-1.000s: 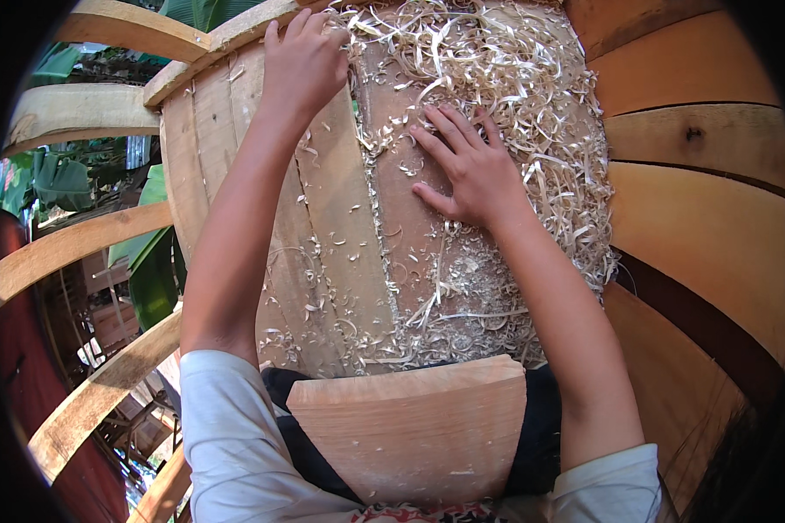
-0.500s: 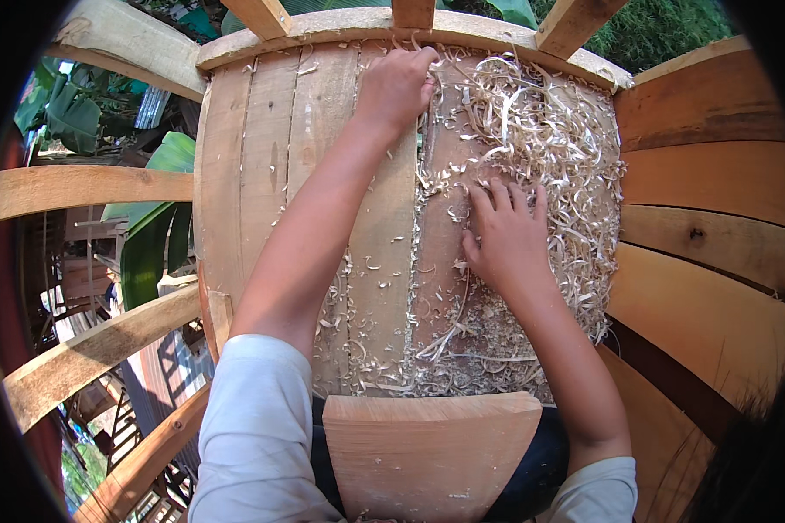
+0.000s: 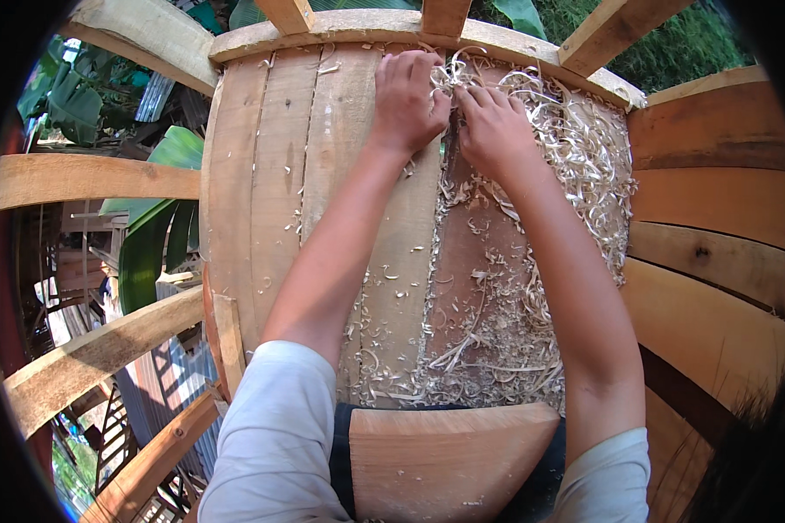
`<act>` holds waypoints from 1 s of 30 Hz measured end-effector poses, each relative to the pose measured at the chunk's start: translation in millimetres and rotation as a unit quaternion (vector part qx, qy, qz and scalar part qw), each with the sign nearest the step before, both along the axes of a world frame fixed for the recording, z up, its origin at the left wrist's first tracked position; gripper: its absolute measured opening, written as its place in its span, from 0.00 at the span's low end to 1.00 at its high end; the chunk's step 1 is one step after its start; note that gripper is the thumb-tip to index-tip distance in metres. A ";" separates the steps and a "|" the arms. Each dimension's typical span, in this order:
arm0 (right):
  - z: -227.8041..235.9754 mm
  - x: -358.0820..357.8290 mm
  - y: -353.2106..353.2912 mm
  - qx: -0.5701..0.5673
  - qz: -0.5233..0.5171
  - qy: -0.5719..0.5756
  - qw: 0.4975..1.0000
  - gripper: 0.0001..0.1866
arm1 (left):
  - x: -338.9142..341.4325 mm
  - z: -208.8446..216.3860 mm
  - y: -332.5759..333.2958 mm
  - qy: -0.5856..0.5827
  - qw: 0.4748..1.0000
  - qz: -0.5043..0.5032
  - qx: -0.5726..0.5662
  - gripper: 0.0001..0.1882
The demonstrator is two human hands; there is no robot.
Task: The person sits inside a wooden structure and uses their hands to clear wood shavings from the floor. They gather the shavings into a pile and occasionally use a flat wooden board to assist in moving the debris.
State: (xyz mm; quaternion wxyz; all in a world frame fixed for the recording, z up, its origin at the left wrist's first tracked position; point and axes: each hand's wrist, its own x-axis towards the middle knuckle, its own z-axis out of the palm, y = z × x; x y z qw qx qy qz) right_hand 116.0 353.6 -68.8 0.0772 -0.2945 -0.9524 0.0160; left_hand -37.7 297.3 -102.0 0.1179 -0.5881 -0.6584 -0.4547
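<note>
Both hands are working up at the far end of the planks [image 3: 340, 174], right below the curved rim [image 3: 340, 26]. The left hand [image 3: 407, 100] is lying knuckles-up on a pale plank, fingers curled in and bunched, fingertips tucked into the edge of the shavings [image 3: 576, 166]. The right hand [image 3: 494, 129] is sitting just beside it, practically touching, fingers bent and pinching at the curls between the two hands. Can't tell exactly how much either one is actually gripping, the fingertips are buried in the stuff, but both look half-closed on shavings rather than spread flat.

The shavings are piling thick over the right side of the planks, from the rim down past the right forearm, and thinning out into loose flakes toward the near end. The left planks are lying mostly bare, just a few stray curls. A darker reddish plank [image 3: 462, 253] is showing between the two forearms.

A flat board [image 3: 445, 458] is sitting at the near end, right by the person's body, with pale sleeves [image 3: 275, 436] on both sides. Beams [image 3: 87, 179] are fanning out to the left, with green leaves [image 3: 148, 253] behind them, and stacked curved boards [image 3: 715, 200] are running along the right.
</note>
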 end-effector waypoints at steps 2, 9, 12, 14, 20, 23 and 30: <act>8.1 -9.1 -3.4 0.010 -0.016 -0.048 0.999 0.22 | 1.8 2.1 -2.1 0.033 0.992 0.104 -0.065 0.11; 10.3 -33.3 17.3 -0.075 -0.019 -0.050 0.996 0.15 | -1.2 -3.0 -1.4 0.048 0.993 0.018 -0.110 0.07; 19.4 -35.5 26.0 -0.157 -0.027 -0.078 0.984 0.17 | -1.8 -1.3 0.9 0.047 0.994 -0.014 -0.099 0.09; 29.0 -33.0 21.5 -0.186 -0.036 -0.100 0.977 0.18 | -2.9 -0.9 0.8 0.035 0.994 -0.022 -0.098 0.09; 69.0 -22.8 4.0 -0.196 -0.103 -0.177 0.959 0.27 | -1.1 -1.0 -3.0 0.027 0.992 -0.086 -0.089 0.13; 53.3 -15.9 8.1 -0.112 -0.085 -0.067 0.988 0.40 | -5.4 -1.4 -4.4 -0.017 0.994 -0.079 -0.069 0.18; -12.0 -15.6 7.3 0.003 -0.021 0.040 0.999 0.26 | -2.8 -4.0 5.9 -0.053 0.994 0.078 -0.050 0.15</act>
